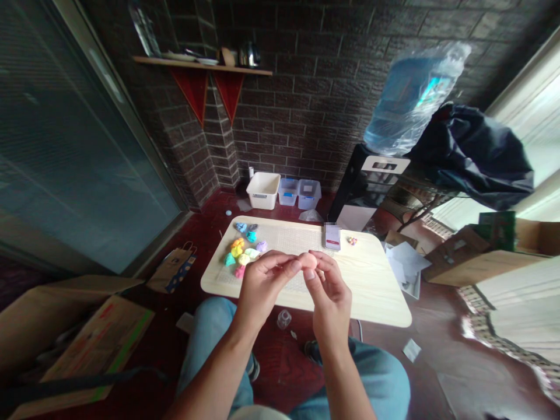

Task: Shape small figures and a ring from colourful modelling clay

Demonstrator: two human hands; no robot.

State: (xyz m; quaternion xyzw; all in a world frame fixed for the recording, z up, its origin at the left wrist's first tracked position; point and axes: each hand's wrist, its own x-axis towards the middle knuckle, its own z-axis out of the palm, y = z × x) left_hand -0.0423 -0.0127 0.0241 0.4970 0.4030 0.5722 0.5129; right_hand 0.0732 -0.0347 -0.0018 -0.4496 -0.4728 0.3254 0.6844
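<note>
My left hand (262, 289) and my right hand (329, 294) meet above the near edge of a low pale wooden table (376, 291). Both pinch one small pale pink lump of clay (308, 261) between fingertips and thumbs. On the table's far left lie several coloured clay lumps (241, 249) in blue, teal, yellow, orange, pink and purple. A translucent mat (289, 239) covers the table's middle. A small box with a red band (332, 236) stands at the far edge, and a tiny multicoloured clay piece (352, 240) lies beside it.
My knees in blue jeans (210, 332) sit under the table. A small clear jar (284, 318) is on the red floor. Cardboard boxes (83, 338) lie left, a paper bag (172, 268) nearby. Plastic bins (263, 190) stand by the brick wall. A water dispenser (380, 175) stands right.
</note>
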